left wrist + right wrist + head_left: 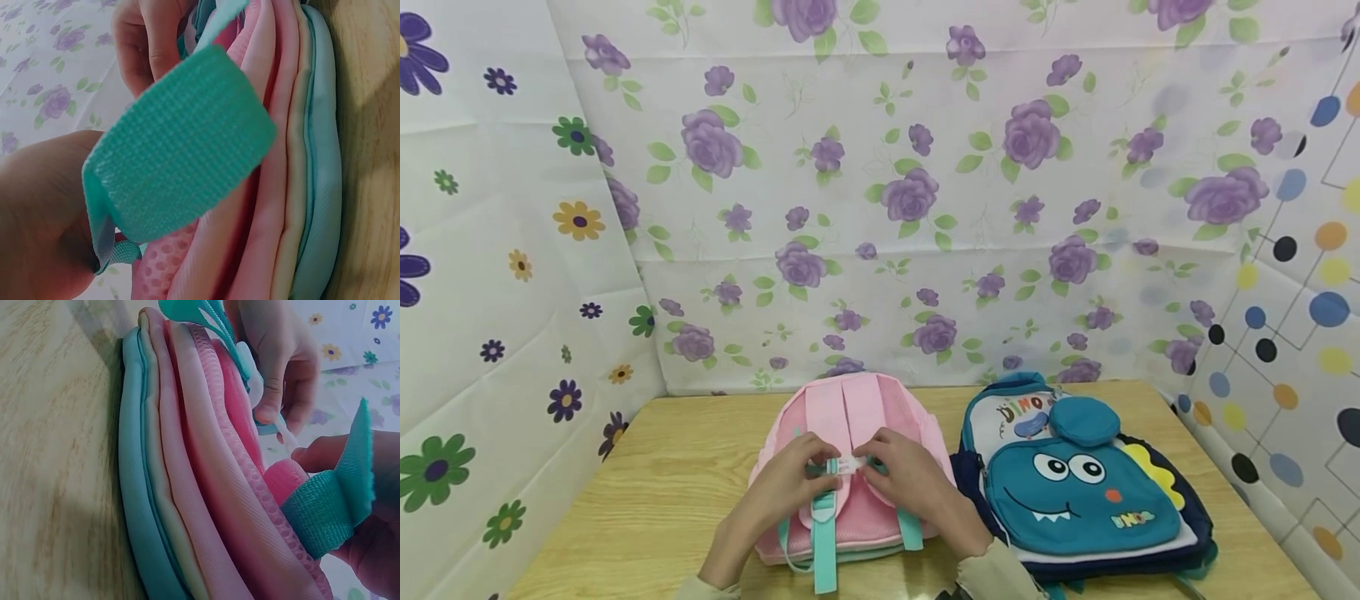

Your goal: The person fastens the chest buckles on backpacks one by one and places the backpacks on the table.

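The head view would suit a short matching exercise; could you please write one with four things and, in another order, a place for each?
Things:
1. Pink backpack
2. Dinosaur backpack
3. White buckle
4. Table

Places:
A. Beneath both backpacks
B. Between the left hand and the right hand
C. On the person's right, beside the other backpack
D. Directly under the two hands

Right pairs: 1-D; 2-C; 3-B; 4-A.

Left hand (788, 481) pinches; right hand (912, 473) (close by) likewise.
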A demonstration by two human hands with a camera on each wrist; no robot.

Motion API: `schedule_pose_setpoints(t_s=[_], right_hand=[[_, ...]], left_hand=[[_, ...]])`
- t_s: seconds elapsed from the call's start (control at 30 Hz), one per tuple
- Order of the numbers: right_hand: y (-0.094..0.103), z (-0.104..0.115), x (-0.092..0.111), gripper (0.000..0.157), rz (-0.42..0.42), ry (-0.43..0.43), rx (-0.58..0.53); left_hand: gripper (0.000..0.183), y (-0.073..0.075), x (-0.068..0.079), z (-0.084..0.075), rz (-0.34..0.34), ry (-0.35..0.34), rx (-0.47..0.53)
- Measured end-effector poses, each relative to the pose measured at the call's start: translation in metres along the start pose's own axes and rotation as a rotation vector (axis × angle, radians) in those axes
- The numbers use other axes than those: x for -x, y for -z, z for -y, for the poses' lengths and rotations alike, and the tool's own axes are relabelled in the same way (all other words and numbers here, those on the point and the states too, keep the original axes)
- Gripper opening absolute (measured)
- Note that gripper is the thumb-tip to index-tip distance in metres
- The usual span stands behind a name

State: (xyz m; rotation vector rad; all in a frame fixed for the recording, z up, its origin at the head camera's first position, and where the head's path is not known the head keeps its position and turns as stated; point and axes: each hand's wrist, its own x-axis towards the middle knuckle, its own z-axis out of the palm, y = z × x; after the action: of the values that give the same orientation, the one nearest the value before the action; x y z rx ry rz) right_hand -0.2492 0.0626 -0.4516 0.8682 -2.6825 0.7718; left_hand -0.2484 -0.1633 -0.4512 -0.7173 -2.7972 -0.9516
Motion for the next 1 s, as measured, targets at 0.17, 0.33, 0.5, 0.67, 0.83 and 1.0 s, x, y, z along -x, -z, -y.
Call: schedule_pose_setpoints(t_s=[0.17, 0.33, 0.5, 0.67, 0.83, 1.0], right_hand=[[-0.003, 0.000, -0.001, 0.022, 0.015, 0.010, 0.013], [-0.006, 0.000, -0.001, 0.020, 0.033, 0.010, 0.022], [-0.009, 0.000, -0.001, 0.019, 0.034, 0.014, 0.021], [-0.013, 0.001, -0.001, 0.018, 0.029, 0.030, 0.021], [-0.015, 0.002, 0.000, 0.018, 0.032, -0.002, 0.020], [-0.011, 0.006, 0.000, 0.018, 0.041, -0.024, 0.024]], left_hand=[[0.028, 0.000, 0.000, 0.000, 0.019, -0.013, -0.021], [0.029, -0.003, -0.002, 0.001, 0.017, -0.043, -0.038], [0.029, -0.007, -0.003, 0.001, 0.012, -0.038, -0.002], [0.026, -0.011, -0.003, 0.000, 0.012, -0.039, 0.029], [0.026, -0.013, -0.002, 0.000, 0.011, -0.035, 0.019], [0.031, -0.010, -0.001, 0.000, 0.032, -0.034, 0.022]])
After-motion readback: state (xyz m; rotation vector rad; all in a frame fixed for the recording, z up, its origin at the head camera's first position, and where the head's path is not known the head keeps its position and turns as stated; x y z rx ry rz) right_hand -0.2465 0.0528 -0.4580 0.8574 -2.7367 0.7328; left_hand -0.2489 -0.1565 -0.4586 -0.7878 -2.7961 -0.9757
